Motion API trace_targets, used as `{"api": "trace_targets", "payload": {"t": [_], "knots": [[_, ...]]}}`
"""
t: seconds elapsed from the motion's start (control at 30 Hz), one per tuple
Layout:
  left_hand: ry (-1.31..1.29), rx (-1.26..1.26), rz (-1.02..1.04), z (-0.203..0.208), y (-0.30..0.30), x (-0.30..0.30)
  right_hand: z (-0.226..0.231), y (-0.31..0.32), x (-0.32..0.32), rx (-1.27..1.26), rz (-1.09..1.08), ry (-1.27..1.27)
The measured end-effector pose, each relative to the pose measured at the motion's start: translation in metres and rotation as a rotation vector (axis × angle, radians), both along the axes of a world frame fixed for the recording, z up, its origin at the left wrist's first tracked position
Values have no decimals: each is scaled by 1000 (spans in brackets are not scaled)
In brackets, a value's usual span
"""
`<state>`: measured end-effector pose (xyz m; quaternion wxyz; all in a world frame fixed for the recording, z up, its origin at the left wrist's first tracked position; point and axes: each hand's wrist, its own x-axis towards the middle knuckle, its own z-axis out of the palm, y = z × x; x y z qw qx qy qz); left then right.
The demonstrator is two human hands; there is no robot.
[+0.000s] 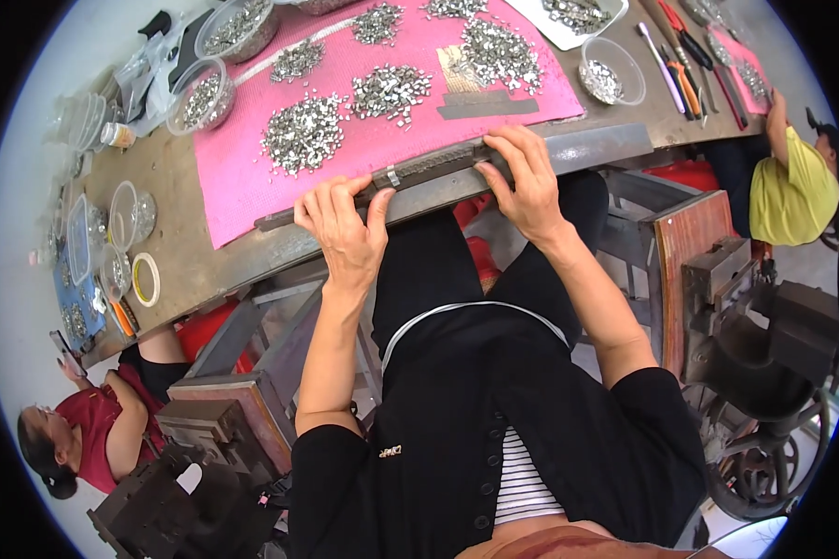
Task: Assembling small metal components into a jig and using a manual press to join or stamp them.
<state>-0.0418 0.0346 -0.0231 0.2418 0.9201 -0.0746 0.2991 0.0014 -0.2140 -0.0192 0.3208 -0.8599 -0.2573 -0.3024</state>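
Note:
A long dark bar [433,165], seemingly metal, lies along the near edge of the bench. My left hand [343,224] grips its left end, fingers over the far side and thumb on the near side. Beside that thumb, a small shiny silver piece [391,175] rests on the bar. At the other end my right hand [529,186] is closed round the bar between thumb and fingers. Just beyond lies a pink mat [238,177] with heaps of small silver metal pieces [303,135], [390,93]. My palms and some fingertips are hidden.
Clear tubs [200,96] of metal pieces stand at left and right. Pliers and other hand tools [682,84] lie far right; a tape roll [145,279] lies left. A co-worker in red [103,429] sits left, another in yellow [792,191] right. Machines [764,363] stand behind both sides.

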Motion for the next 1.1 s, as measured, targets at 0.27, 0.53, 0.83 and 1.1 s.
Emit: {"api": "trace_targets", "payload": {"t": [0.27,0.53,0.83,1.1], "knots": [[-64,-23,-5,-3,-3,-1,-11,-2,-3,-7,0,-83],[64,-24,-36,8,5,8,14,-5,8,-50,84,91],[205,247,-248,37,2,63,36,25,70,-165,245,143],[384,255,-335,39,21,52,32,29,76,-374,347,167]]}}
